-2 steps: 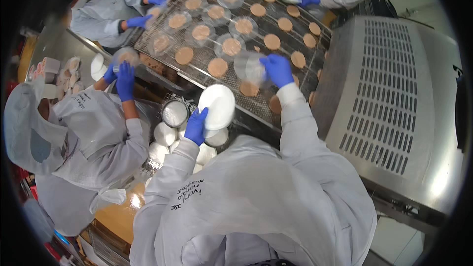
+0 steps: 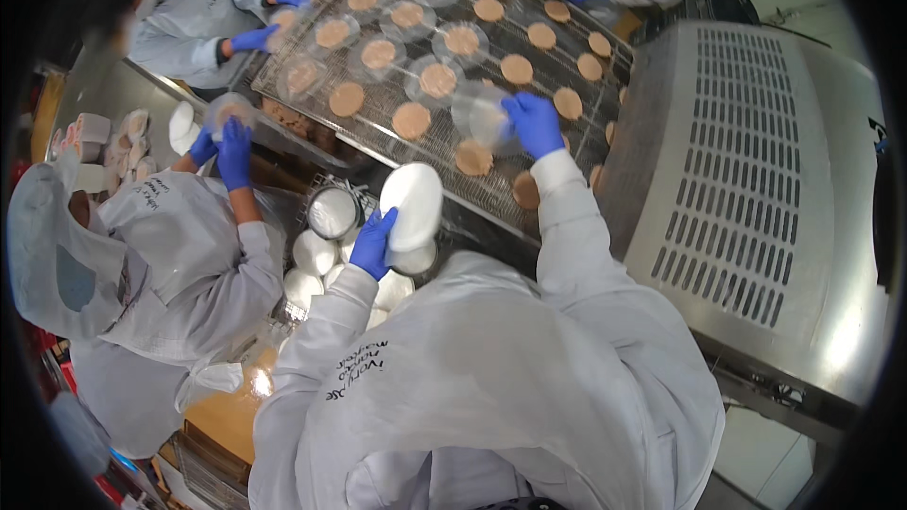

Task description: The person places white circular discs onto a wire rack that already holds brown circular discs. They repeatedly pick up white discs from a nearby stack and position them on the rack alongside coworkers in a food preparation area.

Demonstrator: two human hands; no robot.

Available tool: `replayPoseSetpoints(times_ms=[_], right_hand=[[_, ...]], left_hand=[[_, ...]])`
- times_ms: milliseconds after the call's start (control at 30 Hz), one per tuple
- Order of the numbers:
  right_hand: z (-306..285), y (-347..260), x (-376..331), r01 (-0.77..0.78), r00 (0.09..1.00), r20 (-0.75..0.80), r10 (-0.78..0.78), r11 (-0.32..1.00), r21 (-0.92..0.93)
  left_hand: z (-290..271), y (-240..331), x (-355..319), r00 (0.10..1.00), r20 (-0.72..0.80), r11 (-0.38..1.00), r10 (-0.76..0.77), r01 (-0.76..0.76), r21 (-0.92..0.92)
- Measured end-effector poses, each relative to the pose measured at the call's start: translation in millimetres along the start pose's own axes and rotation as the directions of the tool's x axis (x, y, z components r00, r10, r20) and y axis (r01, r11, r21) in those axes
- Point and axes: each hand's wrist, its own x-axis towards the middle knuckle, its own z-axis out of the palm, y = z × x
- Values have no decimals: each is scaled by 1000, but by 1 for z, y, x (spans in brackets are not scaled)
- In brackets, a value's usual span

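Note:
My right hand (image 2: 536, 126), in a blue glove, pinches the edge of a round translucent sheet (image 2: 478, 113) over a wire-mesh conveyor belt (image 2: 378, 128). Flat round tan patties lie in rows on the mesh; one bare patty (image 2: 473, 158) is just below the sheet. Farther left, several patties have similar clear discs around or over them, such as one patty (image 2: 437, 81). Closer to my body, my left hand (image 2: 374, 244), also gloved, grips a stack of thin white round sheets (image 2: 413, 206), tilted at the belt's near edge.
A slotted steel machine housing (image 2: 732, 179) stands at the right. Below my left hand is a wire basket with several white round stacks (image 2: 315, 252). A co-worker at left holds a disc-covered patty (image 2: 230, 111); other gloved people work along the belt's far sides.
The white stack in my left hand has tilted and looks narrower. My right hand still holds the translucent sheet over the belt, almost in place. The whole view has shifted slightly.

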Motion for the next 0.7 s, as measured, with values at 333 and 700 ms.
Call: replayPoseSetpoints(times_ms=[333, 700], right_hand=[[59, 49, 23, -88, 935, 349, 67, 995, 47], [15, 56, 141, 147, 976, 205, -77, 924, -354]], left_hand=[[-45, -44, 1, 995, -38, 580, 96, -25, 814], [47, 17, 52, 921, -184, 866, 344, -236, 441]])
